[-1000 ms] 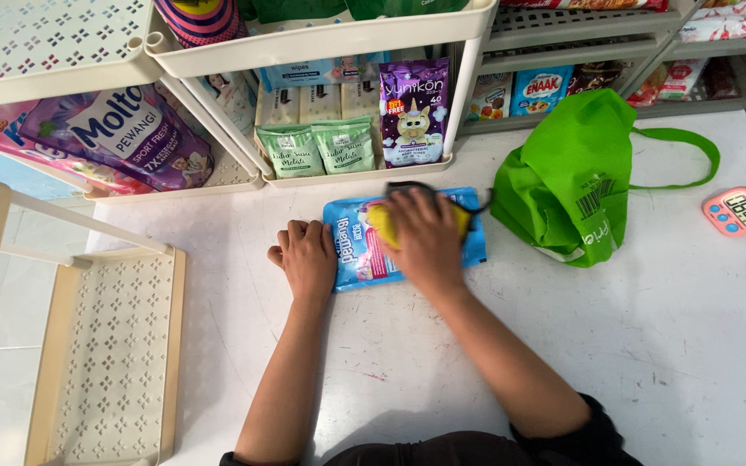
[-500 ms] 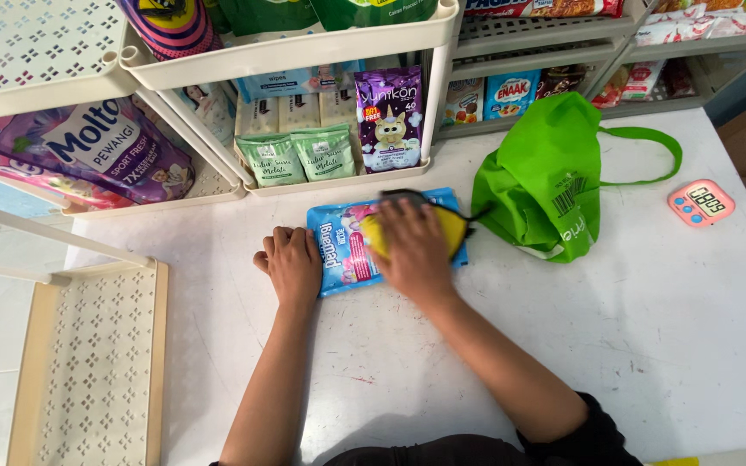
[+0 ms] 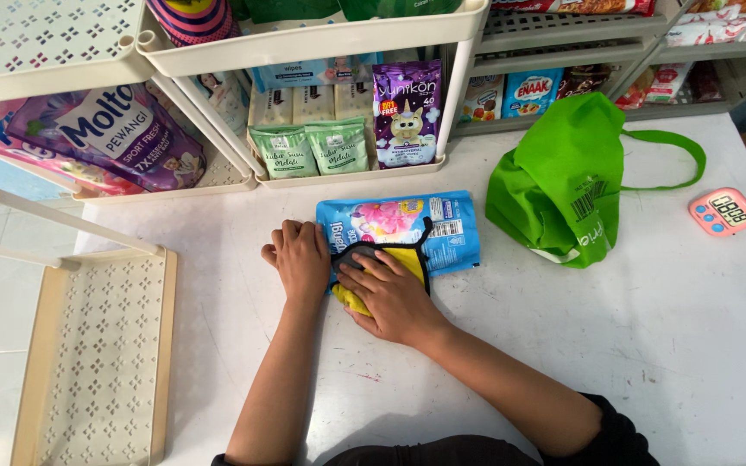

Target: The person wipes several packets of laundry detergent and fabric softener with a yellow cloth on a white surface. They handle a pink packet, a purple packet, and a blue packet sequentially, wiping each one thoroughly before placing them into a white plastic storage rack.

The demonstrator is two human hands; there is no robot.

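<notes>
A blue flat pouch [image 3: 425, 226] with a pink flower print lies on the white table [image 3: 649, 345]. My left hand [image 3: 301, 259] is curled against the pouch's left edge and holds it down. My right hand [image 3: 390, 293] presses flat on a yellow cloth with a dark rim [image 3: 407, 259], which lies over the pouch's lower left part and onto the table.
A green fabric bag [image 3: 572, 185] slumps to the right of the pouch. A pink digital timer [image 3: 723, 211] sits near the right edge. White plastic racks [image 3: 304, 43] with packets stand behind. A cream perforated shelf [image 3: 88, 345] is at the left.
My right hand has slid the yellow cloth from the pouch's upper right down to its lower left edge. The left hand stays on the pouch's left side.
</notes>
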